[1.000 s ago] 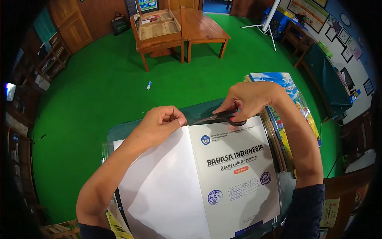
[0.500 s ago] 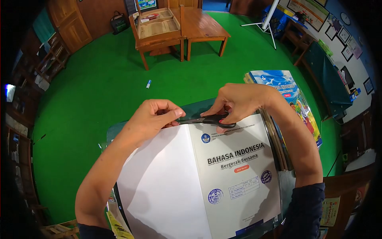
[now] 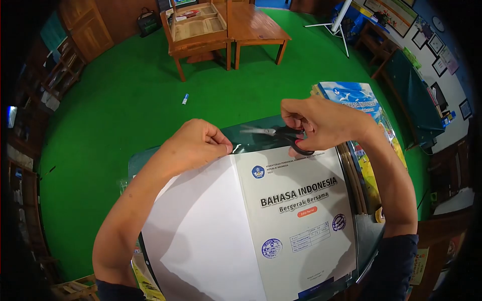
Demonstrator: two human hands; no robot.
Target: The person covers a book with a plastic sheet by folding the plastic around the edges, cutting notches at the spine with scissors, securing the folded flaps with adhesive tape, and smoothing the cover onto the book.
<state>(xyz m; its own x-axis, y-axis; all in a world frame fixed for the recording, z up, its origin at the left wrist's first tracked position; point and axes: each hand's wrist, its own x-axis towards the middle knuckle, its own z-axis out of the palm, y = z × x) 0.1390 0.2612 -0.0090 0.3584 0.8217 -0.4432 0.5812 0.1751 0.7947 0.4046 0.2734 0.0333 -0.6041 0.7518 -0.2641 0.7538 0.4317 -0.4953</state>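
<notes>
An open book lies in front of me, its blank white page on the left and the "Bahasa Indonesia" title page on the right. Glossy clear plastic shows at the book's top edge by the spine. My left hand pinches the plastic there, thumb against fingers. In my right hand are black-handled scissors, held above the title page's top edge. Their blades point left, slightly apart, over the dark green surface under the book and away from the plastic.
A stack of books with a blue cover on top stands right of the open book. Beyond, on the green floor, lies a small blue-and-white object. Wooden tables and a tripod stand are farther back.
The scissors have moved from beside my left fingertips up and to the right, and their blades have parted. My left hand stays near the spine, its fingers now closer to the book's edge.
</notes>
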